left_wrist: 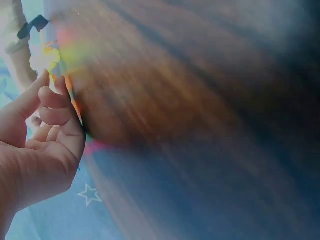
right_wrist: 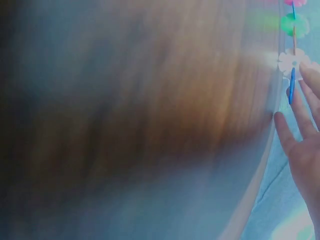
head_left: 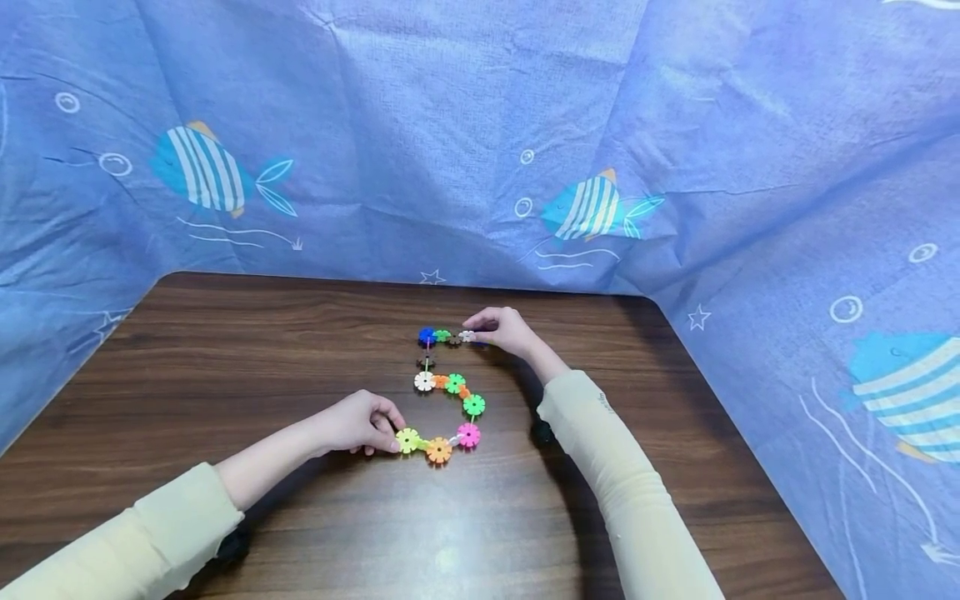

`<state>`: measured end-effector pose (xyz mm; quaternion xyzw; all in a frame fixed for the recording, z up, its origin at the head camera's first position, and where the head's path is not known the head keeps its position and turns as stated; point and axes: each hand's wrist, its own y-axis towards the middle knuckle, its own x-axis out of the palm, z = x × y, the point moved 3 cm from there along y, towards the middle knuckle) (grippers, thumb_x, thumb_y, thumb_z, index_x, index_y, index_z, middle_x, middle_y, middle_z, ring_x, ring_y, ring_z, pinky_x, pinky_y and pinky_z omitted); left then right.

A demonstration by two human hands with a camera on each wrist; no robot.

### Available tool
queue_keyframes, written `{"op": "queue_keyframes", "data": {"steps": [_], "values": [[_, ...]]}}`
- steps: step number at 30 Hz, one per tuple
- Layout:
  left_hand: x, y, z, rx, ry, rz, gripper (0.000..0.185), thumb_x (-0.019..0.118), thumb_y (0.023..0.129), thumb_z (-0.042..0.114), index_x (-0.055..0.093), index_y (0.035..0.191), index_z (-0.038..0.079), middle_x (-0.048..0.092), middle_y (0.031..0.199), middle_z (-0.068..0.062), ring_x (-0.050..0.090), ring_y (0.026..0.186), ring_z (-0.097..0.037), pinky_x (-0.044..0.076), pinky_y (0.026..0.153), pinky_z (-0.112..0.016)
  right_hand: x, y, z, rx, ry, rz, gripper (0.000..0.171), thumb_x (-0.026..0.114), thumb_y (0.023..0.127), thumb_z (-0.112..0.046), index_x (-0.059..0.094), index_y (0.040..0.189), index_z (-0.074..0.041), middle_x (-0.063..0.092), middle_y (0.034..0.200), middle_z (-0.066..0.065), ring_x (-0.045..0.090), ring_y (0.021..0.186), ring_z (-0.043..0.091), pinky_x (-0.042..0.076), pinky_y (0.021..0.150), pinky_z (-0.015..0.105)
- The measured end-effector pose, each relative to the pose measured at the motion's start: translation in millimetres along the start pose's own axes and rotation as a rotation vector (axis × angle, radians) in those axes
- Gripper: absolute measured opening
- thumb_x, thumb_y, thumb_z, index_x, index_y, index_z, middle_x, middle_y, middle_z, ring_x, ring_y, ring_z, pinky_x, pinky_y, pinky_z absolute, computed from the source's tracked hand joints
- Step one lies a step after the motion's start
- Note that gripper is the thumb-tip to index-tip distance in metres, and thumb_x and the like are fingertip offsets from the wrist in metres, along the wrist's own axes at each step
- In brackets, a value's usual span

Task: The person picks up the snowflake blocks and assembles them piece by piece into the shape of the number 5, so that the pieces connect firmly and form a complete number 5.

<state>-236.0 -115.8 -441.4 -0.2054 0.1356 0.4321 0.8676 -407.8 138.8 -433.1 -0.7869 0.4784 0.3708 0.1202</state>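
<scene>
A chain of interlocking plastic flower discs, joined edge to edge, lies on the table in the shape of a 5. My left hand (head_left: 363,423) pinches the yellow disc (head_left: 407,441) at the chain's lower end, between thumb and fingertips. Beside it come an orange disc (head_left: 438,451) and a pink disc (head_left: 468,435). Two green discs and a white disc (head_left: 425,381) form the upper curve. At the top left corner sits a blue disc (head_left: 427,336). My right hand (head_left: 507,331) pinches a white disc (right_wrist: 290,63) near the top end, where a blue disc (right_wrist: 292,86) stands edge-on.
The brown wood-grain table (head_left: 262,350) has rounded far corners. A blue cloth (head_left: 450,125) with printed fish hangs behind it and along its right side. Dark wrist devices show under both pale sleeves (head_left: 630,483).
</scene>
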Motion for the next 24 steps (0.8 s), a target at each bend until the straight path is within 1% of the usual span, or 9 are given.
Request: {"op": "queue_keyframes", "data": {"steps": [4,9,14,19,24], "values": [[-2.0,-1.0,-0.1,0.003,0.015,-0.005,0.022,0.075,0.078,0.008,0.065,0.097,0.002,0.068,0.071,-0.001,0.052,0.05,-0.009,0.036,0.041,-0.02,-3.4,-2.7,1.2,-0.006,-0.019,0.005,0.019,0.071,0.084,-0.006,0.072,0.102,-0.006,0.071,0.099,0.008,0.066,0.094,0.017,0.052,0.085,0.03],[-2.0,-1.9,2.0,-0.003,0.019,-0.003,0.02,0.074,0.079,0.007,0.066,0.097,0.003,0.068,0.072,-0.001,0.052,0.05,-0.009,0.036,0.041,-0.021,-3.6,-1.8,3.4,-0.004,-0.037,0.009,0.016,0.07,0.085,-0.006,0.073,0.1,-0.008,0.072,0.099,0.007,0.066,0.095,0.016,0.052,0.084,0.028],[-6.5,-3.0,5.4,0.023,0.046,-0.007,0.02,0.073,0.08,0.007,0.066,0.099,0.002,0.069,0.074,-0.003,0.054,0.052,-0.011,0.04,0.041,-0.023,-10.8,-6.9,2.7,0.035,0.001,0.028,0.018,0.07,0.085,-0.009,0.072,0.103,-0.009,0.072,0.101,0.006,0.066,0.095,0.017,0.052,0.086,0.029],[-23.5,-7.9,8.4,0.054,0.041,0.011,0.026,0.071,0.083,0.01,0.064,0.105,-0.003,0.069,0.08,-0.006,0.06,0.06,-0.017,0.049,0.047,-0.03,-29.8,-25.5,-9.8,0.06,0.059,0.054,0.022,0.07,0.085,-0.011,0.07,0.107,-0.008,0.07,0.107,0.008,0.066,0.096,0.02,0.053,0.085,0.032],[-47.2,-18.9,15.8,0.079,0.06,0.091,0.032,0.07,0.085,0.012,0.062,0.111,-0.005,0.069,0.088,-0.007,0.064,0.074,-0.022,0.052,0.055,-0.033,-54.4,-49.5,-23.3,0.047,0.061,0.076,0.025,0.071,0.085,-0.013,0.069,0.11,-0.009,0.069,0.109,0.012,0.067,0.095,0.019,0.053,0.083,0.031]]}}
